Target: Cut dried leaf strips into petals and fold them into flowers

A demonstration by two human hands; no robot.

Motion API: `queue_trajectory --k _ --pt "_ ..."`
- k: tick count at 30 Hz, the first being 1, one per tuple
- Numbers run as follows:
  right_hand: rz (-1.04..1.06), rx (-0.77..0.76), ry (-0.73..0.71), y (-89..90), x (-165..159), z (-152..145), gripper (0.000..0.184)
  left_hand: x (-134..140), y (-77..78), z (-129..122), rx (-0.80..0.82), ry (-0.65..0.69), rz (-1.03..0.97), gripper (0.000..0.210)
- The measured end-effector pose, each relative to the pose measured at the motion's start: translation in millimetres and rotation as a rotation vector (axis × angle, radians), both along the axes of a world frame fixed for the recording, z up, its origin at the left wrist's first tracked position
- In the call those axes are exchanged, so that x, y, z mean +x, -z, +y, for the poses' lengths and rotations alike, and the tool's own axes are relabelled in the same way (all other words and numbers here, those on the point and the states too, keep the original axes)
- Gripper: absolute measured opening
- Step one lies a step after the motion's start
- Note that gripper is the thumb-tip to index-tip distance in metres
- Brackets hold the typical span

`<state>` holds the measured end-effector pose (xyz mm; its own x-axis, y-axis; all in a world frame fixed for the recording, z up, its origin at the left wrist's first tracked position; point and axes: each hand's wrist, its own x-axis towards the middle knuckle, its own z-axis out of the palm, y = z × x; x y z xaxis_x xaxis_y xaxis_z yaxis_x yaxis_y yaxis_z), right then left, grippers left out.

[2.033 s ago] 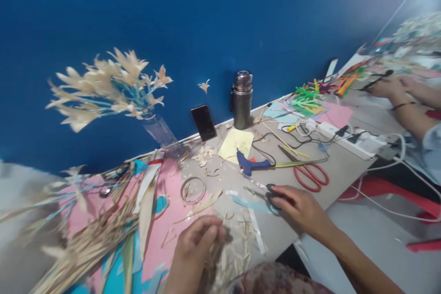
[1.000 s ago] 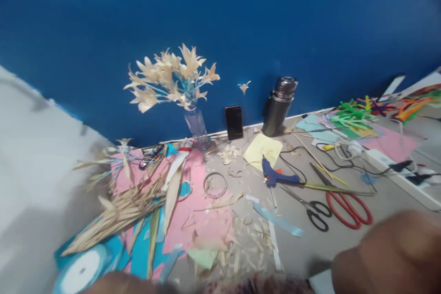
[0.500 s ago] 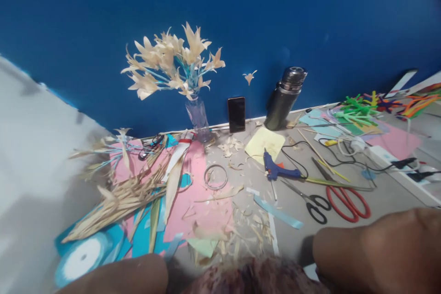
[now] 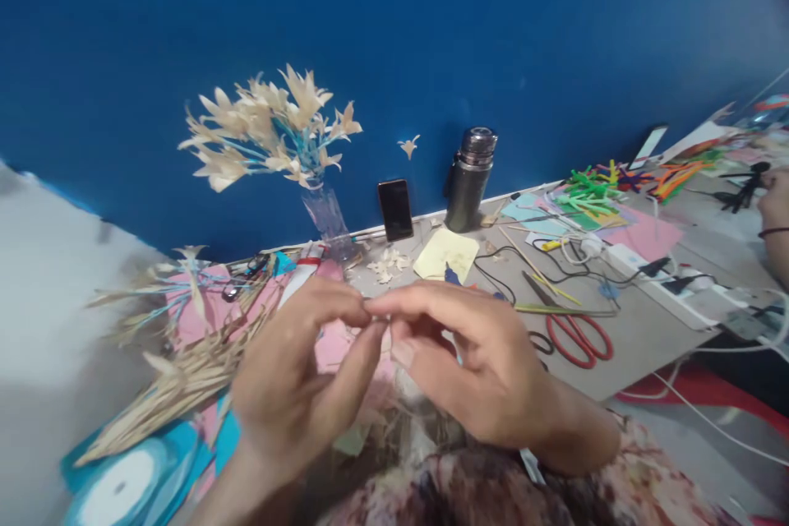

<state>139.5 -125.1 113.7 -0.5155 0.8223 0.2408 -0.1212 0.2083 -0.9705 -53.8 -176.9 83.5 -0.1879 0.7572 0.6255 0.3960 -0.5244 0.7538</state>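
left hand (image 4: pixel 289 386): fingers curled in, thumb and forefinger tips pinched against the other hand's; whatever's in there is too small to make out
right hand (image 4: pixel 468 362): same deal, mostly closed, pinching at the meeting point above the near edge of the desk (image 4: pixel 647 345)
tip: I'd keep that pinch tight and low over the lap
clutter: red scissors (image 4: pixel 576 333) to the right, straw strips (image 4: pixel 178 382) to the left
far side: flower vase (image 4: pixel 326 218), phone (image 4: pixel 395 209), steel flask (image 4: pixel 467 178)
in the way: nothing really, cables sit well right

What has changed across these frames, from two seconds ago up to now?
The right hand let go of the black scissors; both hands dropped out of sight, then rose. Now its fingertips meet the left hand in front, pinching something too small to identify. Red scissors, flask and phone stayed put.
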Motion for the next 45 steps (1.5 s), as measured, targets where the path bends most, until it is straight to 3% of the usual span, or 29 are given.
queue_trajectory --k 1,4,8,11,15,24,27,30,32,36,40,43,45 --pt "0.013 0.031 -0.002 1.8 -6 6 0.029 1 -5.7 15 -0.035 -0.007 -0.022 0.016" --pt "0.082 0.003 -0.033 7.5 -24 22 0.024 1 -17.9 38 -0.211 0.150 -0.150 0.016" --pt "0.140 -0.074 -0.113 8.7 -32 31 0.013 -1 -21.1 37 -0.313 0.240 -0.280 0.023" --pt "0.144 -0.092 -0.088 9.5 -33 31 0.009 -1 -20.8 36 -0.342 0.292 -0.288 0.025" --pt "0.154 -0.116 -0.058 15.7 -33 34 0.006 2 -20.7 37 -0.248 0.185 -0.160 0.023" --pt "0.246 -0.237 -0.072 25.6 -38 36 0.002 11 -13.6 32 0.237 -0.075 0.278 0.015" --pt "0.301 -0.255 -0.083 25.4 -38 32 0.005 13 -14.5 32 0.177 -0.075 0.172 0.016" --pt "0.325 -0.254 -0.106 23.6 -38 28 0.008 13 -17.1 33 -0.059 0.103 -0.128 0.020" --pt "0.337 -0.260 -0.111 21.8 -37 28 0.006 13 -17.5 33 -0.127 0.173 -0.224 0.021" --pt "0.380 -0.382 -0.171 17.6 -38 31 0.003 12 -13.6 35 0.025 0.096 -0.121 0.018" --pt "0.410 -0.470 -0.229 17.7 -39 34 0.003 9 -11.0 37 0.266 0.043 0.164 0.014" --pt "0.398 -0.411 -0.201 20.4 -39 33 0.002 8 -12.2 37 0.301 0.001 0.254 0.017" --pt "0.320 -0.245 -0.115 21.2 -38 30 0.008 7 -13.4 37 0.179 0.022 0.148 0.017"
